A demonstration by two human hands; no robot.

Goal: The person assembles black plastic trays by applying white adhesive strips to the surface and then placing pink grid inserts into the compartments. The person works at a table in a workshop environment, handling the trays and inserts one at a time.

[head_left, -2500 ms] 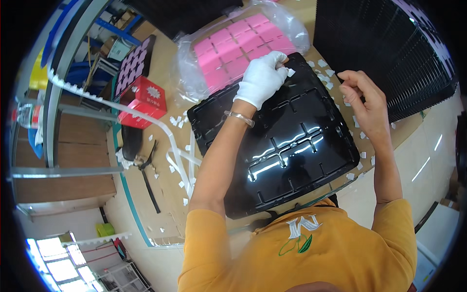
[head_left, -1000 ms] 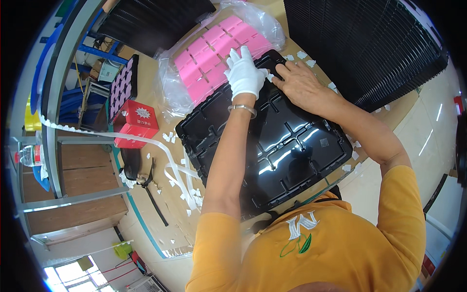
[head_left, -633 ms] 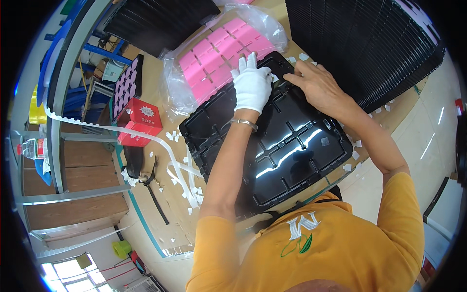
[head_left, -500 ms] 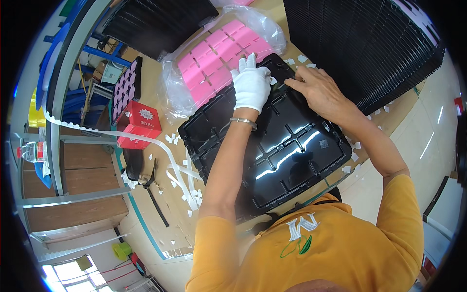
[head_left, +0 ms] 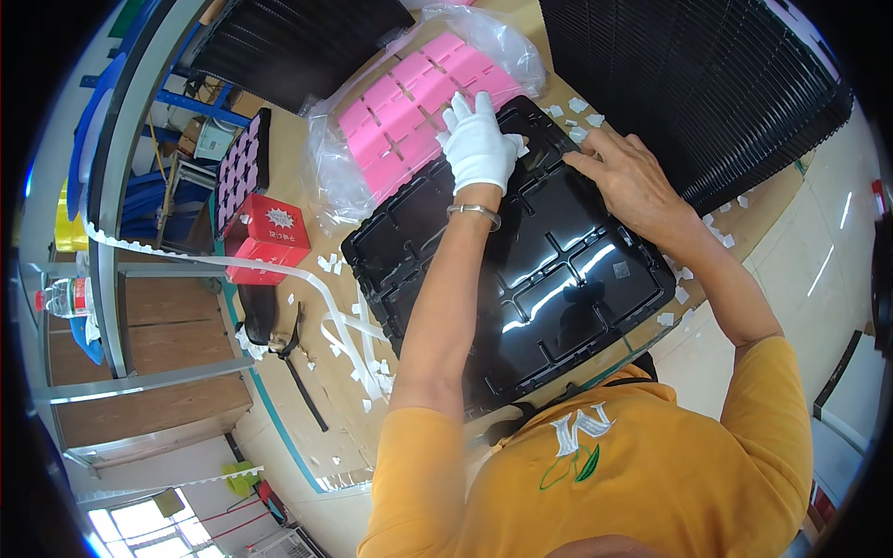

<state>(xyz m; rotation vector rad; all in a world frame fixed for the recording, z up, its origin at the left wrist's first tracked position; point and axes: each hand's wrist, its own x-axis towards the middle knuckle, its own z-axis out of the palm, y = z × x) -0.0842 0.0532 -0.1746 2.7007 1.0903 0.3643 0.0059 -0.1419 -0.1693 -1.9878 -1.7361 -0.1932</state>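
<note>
In front of me a shiny black plastic tray [head_left: 558,307] with moulded ridges lies at a slant. My left hand [head_left: 479,149], in a white glove, is over its far part, with fingers stretched out toward a pink slotted sheet [head_left: 414,107]. A small pale piece shows by the gloved thumb; whether it is held is unclear. My bare right hand [head_left: 637,186] is at the tray's far right rim, thumb on the rim and curled fingers beyond it, partly hidden. Near those fingers lie small white paper bits [head_left: 578,105].
Black stacked trays [head_left: 688,93] stand at the far right, another black stack [head_left: 298,46] at the far left. Clear plastic wrap [head_left: 335,172] surrounds the pink sheet. Left are a red box [head_left: 270,242], a white strip [head_left: 326,298] and a black strap [head_left: 307,395].
My gloved left hand has lifted slightly and its fingers have spread. My right hand has shifted a little right along the tray's rim. The tray has barely moved.
</note>
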